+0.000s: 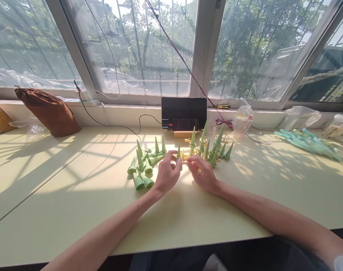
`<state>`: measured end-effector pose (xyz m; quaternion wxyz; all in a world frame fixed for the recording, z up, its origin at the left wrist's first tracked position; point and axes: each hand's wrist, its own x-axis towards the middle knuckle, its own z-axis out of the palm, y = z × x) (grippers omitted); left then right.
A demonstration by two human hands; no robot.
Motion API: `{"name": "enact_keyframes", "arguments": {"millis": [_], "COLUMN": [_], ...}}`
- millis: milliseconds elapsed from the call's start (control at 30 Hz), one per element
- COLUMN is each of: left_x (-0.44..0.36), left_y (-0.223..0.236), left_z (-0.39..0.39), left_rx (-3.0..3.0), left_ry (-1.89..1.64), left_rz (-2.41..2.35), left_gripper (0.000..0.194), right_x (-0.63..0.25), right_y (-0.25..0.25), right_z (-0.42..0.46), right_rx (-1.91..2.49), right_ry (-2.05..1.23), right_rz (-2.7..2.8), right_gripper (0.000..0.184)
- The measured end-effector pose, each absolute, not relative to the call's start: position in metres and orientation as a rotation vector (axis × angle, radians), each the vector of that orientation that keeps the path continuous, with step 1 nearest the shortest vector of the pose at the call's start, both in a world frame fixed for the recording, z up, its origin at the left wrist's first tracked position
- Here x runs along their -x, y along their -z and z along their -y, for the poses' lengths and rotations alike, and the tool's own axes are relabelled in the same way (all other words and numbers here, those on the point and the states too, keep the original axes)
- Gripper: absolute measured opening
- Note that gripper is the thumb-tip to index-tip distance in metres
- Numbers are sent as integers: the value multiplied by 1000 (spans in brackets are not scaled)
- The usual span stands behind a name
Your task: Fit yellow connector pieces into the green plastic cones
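My left hand (167, 174) pinches a green plastic cone (178, 151), which stands point up between thumb and fingers. Close beside it, my right hand (203, 176) has its fingertips closed on a small tan-yellow piece (184, 163) that reaches to the cone's side; whether it is joined there I cannot tell. Loose green cones (140, 162) stand and lie to the left of my hands. Behind and right of them stand more green cones (218, 140), some with small yellow pieces on them. A pile of yellow pieces (184, 155) lies between, partly hidden by my hands.
A dark tablet (184, 103) and a phone (185, 124) lean on a wooden stand (185, 134) at the back. A brown drawstring bag (51, 113) stands left. To the right are a clear plastic bag (243, 119) and teal strips (307, 143). Cables cross the table's back.
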<state>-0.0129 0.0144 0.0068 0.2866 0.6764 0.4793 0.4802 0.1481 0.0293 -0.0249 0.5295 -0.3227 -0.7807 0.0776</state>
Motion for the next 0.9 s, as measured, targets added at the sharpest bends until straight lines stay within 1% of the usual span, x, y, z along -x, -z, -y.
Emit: {"name": "enact_keyframes", "arguments": {"millis": [333, 500, 733, 900], "left_x": [11, 11, 11, 12], "left_y": [-3, -2, -3, -2], "left_z": [-14, -15, -15, -15], "left_rx": [-1818, -1804, -1834, -1855], "left_ry": [-1300, -1316, -1284, -1269], "left_rz": [-1257, -1244, -1194, -1205], "left_gripper": [26, 26, 18, 17], "right_x": [-149, -149, -149, -150], "right_y": [26, 27, 28, 28], "right_z": [-30, -30, -31, -32], "right_rx": [770, 795, 833, 866], "right_ry": [-194, -259, -321, -334], "right_rz": [1889, 1879, 1835, 1827], "right_gripper": [8, 8, 11, 13]}}
